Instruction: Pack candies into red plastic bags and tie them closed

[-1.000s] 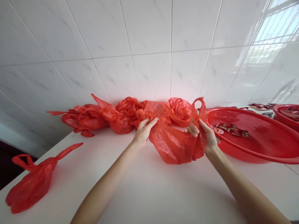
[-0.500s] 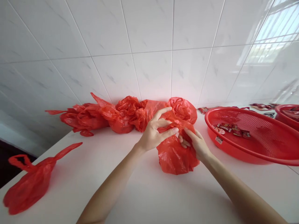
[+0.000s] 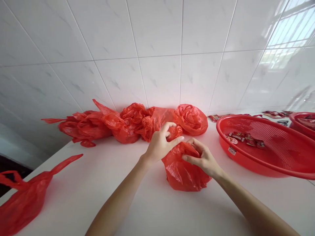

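A red plastic bag (image 3: 183, 172) stands bunched on the white counter (image 3: 152, 203) in front of me. My left hand (image 3: 159, 144) pinches one handle of the bag at its top. My right hand (image 3: 203, 159) grips the other handle from the right, fingers curled over the plastic. Both hands meet above the bag's mouth, close together. What is inside the bag is hidden.
A row of tied red bags (image 3: 128, 123) lies along the tiled wall. Another red bag (image 3: 24, 200) lies at the counter's left edge. A red mesh basket (image 3: 268, 147) with small packets stands at the right, a second red basket (image 3: 304, 121) behind it.
The bag was spread wide between my hands a second ago. My hands have since come together over it, gathering the handles, and the bag has drawn nearer to me.
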Demonstrator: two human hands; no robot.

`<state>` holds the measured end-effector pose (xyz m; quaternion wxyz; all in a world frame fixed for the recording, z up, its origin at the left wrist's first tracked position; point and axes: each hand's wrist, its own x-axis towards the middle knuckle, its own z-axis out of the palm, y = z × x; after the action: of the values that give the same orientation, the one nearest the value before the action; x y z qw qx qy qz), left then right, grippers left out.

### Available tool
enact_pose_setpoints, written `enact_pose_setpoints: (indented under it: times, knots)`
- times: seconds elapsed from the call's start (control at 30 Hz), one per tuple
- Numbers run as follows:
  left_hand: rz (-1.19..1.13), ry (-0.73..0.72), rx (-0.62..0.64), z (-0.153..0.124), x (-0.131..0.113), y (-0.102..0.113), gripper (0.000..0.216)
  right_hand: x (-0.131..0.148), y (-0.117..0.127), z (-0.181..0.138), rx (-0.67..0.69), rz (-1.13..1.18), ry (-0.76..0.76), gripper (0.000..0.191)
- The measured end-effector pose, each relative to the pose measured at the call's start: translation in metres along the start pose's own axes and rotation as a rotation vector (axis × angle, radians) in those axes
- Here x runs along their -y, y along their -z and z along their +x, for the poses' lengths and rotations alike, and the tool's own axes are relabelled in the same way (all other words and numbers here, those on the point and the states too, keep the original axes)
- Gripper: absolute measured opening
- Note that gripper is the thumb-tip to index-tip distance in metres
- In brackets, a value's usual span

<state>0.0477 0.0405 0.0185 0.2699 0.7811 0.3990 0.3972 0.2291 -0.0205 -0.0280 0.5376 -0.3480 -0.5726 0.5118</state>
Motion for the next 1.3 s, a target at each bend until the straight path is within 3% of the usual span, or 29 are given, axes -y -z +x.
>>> enact_pose_setpoints:
  times: [0.17, 0.27, 0.33, 0.4, 0.57, 0.7, 0.83, 0.97, 1.1, 1.2, 1.3]
  knots:
    - [-0.042, -0.048, 0.087, 0.000, -0.001, -0.001, 0.026, -0.004, 0.000, -0.001, -0.003, -0.154, 0.114, 0.016]
    - [-0.112, -0.067, 0.240, 0.000, -0.001, -0.001, 0.044, -0.007, 0.001, 0.000, -0.029, -0.174, 0.144, 0.012]
    - [-0.161, -0.033, 0.336, 0.000, -0.001, 0.000, 0.054, -0.007, 0.002, 0.000, -0.054, -0.170, 0.159, 0.011]
    - [-0.201, -0.002, 0.405, -0.001, -0.002, 0.001, 0.050, -0.006, 0.002, 0.001, -0.082, -0.151, 0.165, 0.011]
    - [-0.263, 0.064, 0.477, 0.000, -0.003, 0.001, 0.033, 0.001, -0.002, 0.001, -0.140, -0.093, 0.130, 0.018]
    - [-0.514, 0.191, 0.536, 0.003, 0.003, -0.004, 0.033, 0.001, -0.002, 0.000, -0.125, -0.070, 0.074, 0.021]
    - [-0.728, 0.320, 0.521, 0.007, 0.012, -0.011, 0.035, -0.004, 0.002, 0.001, -0.124, 0.086, -0.002, 0.020]
    - [-0.661, 0.251, 0.445, 0.008, 0.014, -0.013, 0.029, -0.006, 0.007, 0.005, -0.169, 0.281, -0.048, 0.022]
    - [-0.575, 0.223, 0.473, 0.007, 0.016, -0.013, 0.029, -0.005, 0.009, 0.007, -0.174, 0.344, -0.079, 0.027]
    - [-0.684, 0.300, 0.507, 0.007, 0.017, -0.015, 0.032, -0.007, 0.009, 0.007, -0.183, 0.210, -0.070, 0.027]
    - [-0.790, 0.387, 0.484, 0.007, 0.018, -0.018, 0.032, -0.016, 0.009, 0.007, -0.265, -0.140, 0.073, 0.025]
